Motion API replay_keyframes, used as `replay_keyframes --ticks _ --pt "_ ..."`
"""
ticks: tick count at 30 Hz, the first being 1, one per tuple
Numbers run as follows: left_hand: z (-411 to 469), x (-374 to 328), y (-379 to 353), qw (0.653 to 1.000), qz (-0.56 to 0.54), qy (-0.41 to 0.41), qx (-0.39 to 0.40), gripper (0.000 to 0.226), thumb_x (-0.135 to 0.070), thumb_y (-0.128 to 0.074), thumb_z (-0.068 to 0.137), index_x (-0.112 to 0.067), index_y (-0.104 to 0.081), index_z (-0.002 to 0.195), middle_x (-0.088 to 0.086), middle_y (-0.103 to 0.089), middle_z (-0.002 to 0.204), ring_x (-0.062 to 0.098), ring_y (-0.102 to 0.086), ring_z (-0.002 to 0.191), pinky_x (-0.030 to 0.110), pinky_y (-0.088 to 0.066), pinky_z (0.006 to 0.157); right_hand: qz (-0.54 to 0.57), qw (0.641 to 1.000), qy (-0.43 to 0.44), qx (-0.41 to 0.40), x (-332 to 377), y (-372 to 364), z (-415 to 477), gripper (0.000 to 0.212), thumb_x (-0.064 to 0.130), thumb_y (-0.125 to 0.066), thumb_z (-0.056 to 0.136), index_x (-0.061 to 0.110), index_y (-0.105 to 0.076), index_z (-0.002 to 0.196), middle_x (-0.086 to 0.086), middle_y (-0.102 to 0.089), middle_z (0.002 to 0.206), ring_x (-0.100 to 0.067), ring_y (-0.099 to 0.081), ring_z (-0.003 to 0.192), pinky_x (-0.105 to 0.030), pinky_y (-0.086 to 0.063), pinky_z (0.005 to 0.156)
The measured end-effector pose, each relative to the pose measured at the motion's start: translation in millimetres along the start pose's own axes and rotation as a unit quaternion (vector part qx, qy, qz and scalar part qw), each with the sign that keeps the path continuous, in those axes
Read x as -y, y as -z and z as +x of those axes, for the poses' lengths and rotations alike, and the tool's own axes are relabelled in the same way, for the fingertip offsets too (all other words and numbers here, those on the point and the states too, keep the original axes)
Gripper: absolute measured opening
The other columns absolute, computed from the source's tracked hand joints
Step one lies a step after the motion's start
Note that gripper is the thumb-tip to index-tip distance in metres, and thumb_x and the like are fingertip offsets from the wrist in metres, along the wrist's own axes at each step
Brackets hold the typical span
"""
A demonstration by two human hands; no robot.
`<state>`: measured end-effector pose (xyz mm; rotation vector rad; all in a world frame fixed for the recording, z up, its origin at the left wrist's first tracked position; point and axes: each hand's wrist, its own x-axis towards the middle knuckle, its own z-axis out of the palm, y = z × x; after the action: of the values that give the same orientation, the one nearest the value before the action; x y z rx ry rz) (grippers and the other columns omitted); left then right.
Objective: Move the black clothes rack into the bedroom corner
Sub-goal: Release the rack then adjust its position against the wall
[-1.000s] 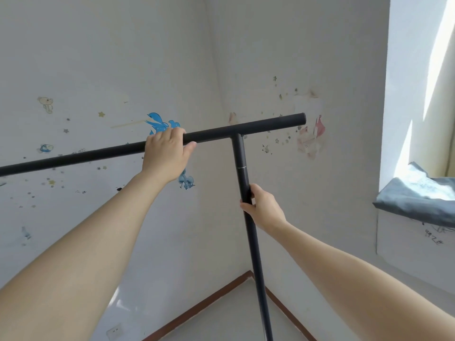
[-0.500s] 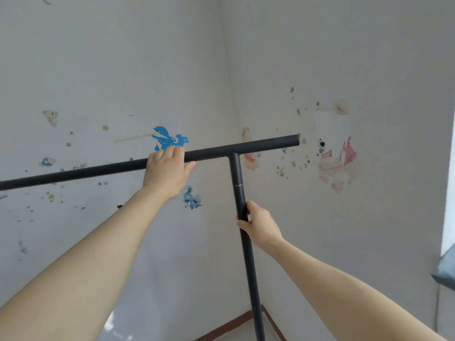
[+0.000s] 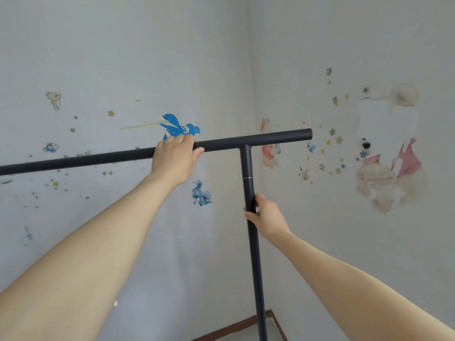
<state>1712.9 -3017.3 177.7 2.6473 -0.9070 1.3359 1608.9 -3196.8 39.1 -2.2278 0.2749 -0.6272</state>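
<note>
Two bare hands grip the black clothes rack (image 3: 248, 168), which we hold close to the bedroom corner (image 3: 250, 70). Our left hand (image 3: 175, 158) curls over its horizontal top bar; further right, our right hand (image 3: 267, 215) wraps its upright pole.

You have a single view, from the camera on your head. It faces forward, roughly level, into the corner where two stickered walls (image 3: 123, 70) meet. It sits close behind your outstretched forearms. The brown skirting (image 3: 234, 326) shows only at the bottom edge. No second view overlaps it.
</note>
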Motion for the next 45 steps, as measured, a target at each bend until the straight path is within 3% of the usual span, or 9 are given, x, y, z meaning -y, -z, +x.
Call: replay_keyframes --ticks 9,14,23,28,33,39,45 --pt "50.9 16.8 -48.8 0.998 0.041 -0.009 0.037 0.044 -0.048 -0.03 0.095 -0.009 -0.05 0.101 0.009 -0.064 0.093 0.032 -0.058 0.086 0.04 -0.034 0.076 0.016 1.0 -0.022 -0.012 -9.1 -21.4 68.3 0.017 0.016 -0.055 0.092 0.011 -0.052 0.109 -0.007 -0.067 0.103 -0.03 -0.064 0.094 -0.05 -0.055 0.084" --pt "65.8 19.8 -73.4 1.0 0.017 -0.014 0.019 0.045 -0.049 -0.033 0.094 -0.007 -0.049 0.098 0.011 -0.063 0.09 0.032 -0.055 0.079 0.04 -0.035 0.073 0.034 0.999 -0.021 -0.022 -20.8 -28.3 94.5 0.018 0.012 -0.056 0.093 0.01 -0.052 0.11 -0.008 -0.066 0.103 -0.028 -0.065 0.096 -0.045 -0.056 0.084" --pt "100.0 30.8 -120.1 0.999 0.049 0.009 -0.003 0.047 -0.049 -0.034 0.093 -0.007 -0.051 0.101 0.012 -0.065 0.092 0.034 -0.059 0.084 0.04 -0.037 0.074 0.025 1.0 0.014 -0.002 -38.5 -43.2 163.6 0.024 0.011 -0.059 0.091 0.009 -0.053 0.114 -0.006 -0.068 0.106 -0.026 -0.066 0.095 -0.044 -0.056 0.085" --pt "123.2 22.1 -151.8 0.995 0.091 0.029 -0.01 0.044 -0.049 -0.036 0.093 -0.009 -0.052 0.096 0.01 -0.064 0.087 0.032 -0.058 0.078 0.04 -0.036 0.074 0.036 0.999 0.029 0.009 -62.3 -50.6 214.2 0.024 0.009 -0.059 0.09 0.007 -0.054 0.114 -0.007 -0.069 0.107 -0.026 -0.066 0.096 -0.047 -0.055 0.087" --pt "153.5 21.8 -183.5 0.993 0.096 0.066 0.0 0.039 -0.048 -0.037 0.093 -0.011 -0.05 0.093 0.008 -0.063 0.083 0.026 -0.044 0.068 0.037 -0.028 0.072 0.034 0.997 0.05 0.039 -80.7 -55.8 268.4 0.023 0.011 -0.059 0.09 0.008 -0.053 0.113 -0.007 -0.068 0.108 -0.027 -0.066 0.096 -0.047 -0.055 0.087" --pt "187.6 9.1 -220.6 0.992 0.098 0.081 0.006 0.042 -0.049 -0.035 0.093 -0.01 -0.051 0.095 0.007 -0.063 0.083 0.028 -0.054 0.073 0.04 -0.035 0.077 0.036 0.997 0.051 0.048 -106.5 -52.8 318.2 0.02 0.014 -0.059 0.091 0.013 -0.053 0.11 -0.004 -0.068 0.106 -0.026 -0.066 0.092 -0.047 -0.055 0.086" --pt "215.0 -12.7 -250.7 0.991 0.118 0.071 -0.006 0.04 -0.049 -0.035 0.093 -0.011 -0.05 0.089 0.005 -0.06 0.078 0.026 -0.053 0.07 0.037 -0.034 0.073 0.033 0.997 0.053 0.041 -131.9 -40.9 352.2 0.021 0.018 -0.06 0.091 0.015 -0.053 0.111 -0.004 -0.067 0.104 -0.024 -0.067 0.089 -0.043 -0.058 0.082"
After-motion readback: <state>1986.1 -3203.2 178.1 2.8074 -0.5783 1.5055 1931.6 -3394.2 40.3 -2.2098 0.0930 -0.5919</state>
